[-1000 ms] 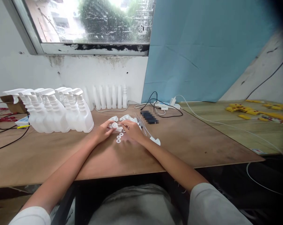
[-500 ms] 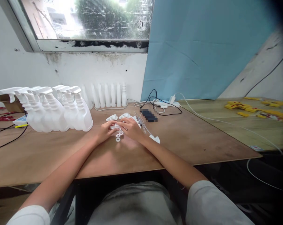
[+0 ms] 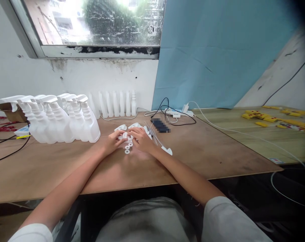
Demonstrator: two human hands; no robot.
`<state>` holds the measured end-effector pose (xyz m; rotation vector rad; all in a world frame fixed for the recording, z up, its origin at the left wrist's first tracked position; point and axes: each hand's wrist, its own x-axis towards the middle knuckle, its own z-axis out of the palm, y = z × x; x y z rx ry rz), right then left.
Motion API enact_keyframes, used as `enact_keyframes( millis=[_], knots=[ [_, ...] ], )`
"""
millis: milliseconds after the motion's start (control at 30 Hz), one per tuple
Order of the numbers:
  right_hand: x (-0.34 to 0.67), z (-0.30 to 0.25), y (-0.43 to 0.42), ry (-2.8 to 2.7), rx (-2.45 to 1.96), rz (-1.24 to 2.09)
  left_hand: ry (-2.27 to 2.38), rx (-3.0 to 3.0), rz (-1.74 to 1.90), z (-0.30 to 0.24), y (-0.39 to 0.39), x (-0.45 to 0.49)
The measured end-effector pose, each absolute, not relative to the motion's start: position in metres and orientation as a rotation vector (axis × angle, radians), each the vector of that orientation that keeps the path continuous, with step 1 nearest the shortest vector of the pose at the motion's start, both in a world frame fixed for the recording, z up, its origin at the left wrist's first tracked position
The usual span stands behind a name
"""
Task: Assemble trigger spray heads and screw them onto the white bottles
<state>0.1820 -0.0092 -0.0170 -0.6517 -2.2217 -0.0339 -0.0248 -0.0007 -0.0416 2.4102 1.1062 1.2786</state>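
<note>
Both bare hands meet over the middle of the brown, smooth-topped desk (image 3: 190, 151). Left hand (image 3: 112, 142): grasping a small white plastic fitting (image 3: 125, 134) between thumb and fingers; the fitting sits in the space between the two hands, partly covered, so its full form is not legible. Right hand (image 3: 142, 138): fingers bent in against the fitting from the other side; cannot tell whether they pinch it, or a smaller piece, or only press. Flat white ring-shaped washers (image 3: 127, 152) lie in a short line on the desk, on the near side of the fitting. Just beyond the fingers lie white plastic trigger spray heads (image 3: 120, 127). Thin translucent plastic tubes (image 3: 156, 136) lie beside the right hand, and a white angular plastic piece (image 3: 167, 150) rests near its wrist. Farther back, a dark pixelated object (image 3: 160, 125) lies near a white power strip (image 3: 180, 112) and its cables. Left side of desk: a tight group of translucent white plastic bottles (image 3: 56, 126), upright, fitted with trigger tops. Against the wall: a row of slim white plastic bottles (image 3: 115, 105), upright. Right: yellow pieces (image 3: 262, 117) on a pale wood-grain surface (image 3: 225, 122).
</note>
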Motion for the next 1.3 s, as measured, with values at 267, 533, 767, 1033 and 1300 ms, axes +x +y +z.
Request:
enact_keyframes(
  millis=[267,533,767,1033,1300],
  knots=[
    [0.180,-0.019,-0.004,-2.156,-0.683,-0.016,1.033,2.641,1.168,-0.038,-0.007,-0.027],
    [0.182,-0.010,-0.010,-2.193,-0.615,-0.046,0.928,2.764,1.310,-0.032,-0.015,-0.024],
    [0.182,-0.012,-0.005,-2.227,-0.642,-0.093,0.934,2.872,1.330,-0.037,-0.010,-0.027],
    [0.174,-0.019,-0.006,-2.153,-0.630,-0.022,1.022,3.031,1.307,-0.039,-0.011,-0.030],
    [0.171,-0.020,-0.006,-2.101,-0.659,0.038,1.040,3.018,1.326,-0.036,-0.012,-0.029]
  ],
)
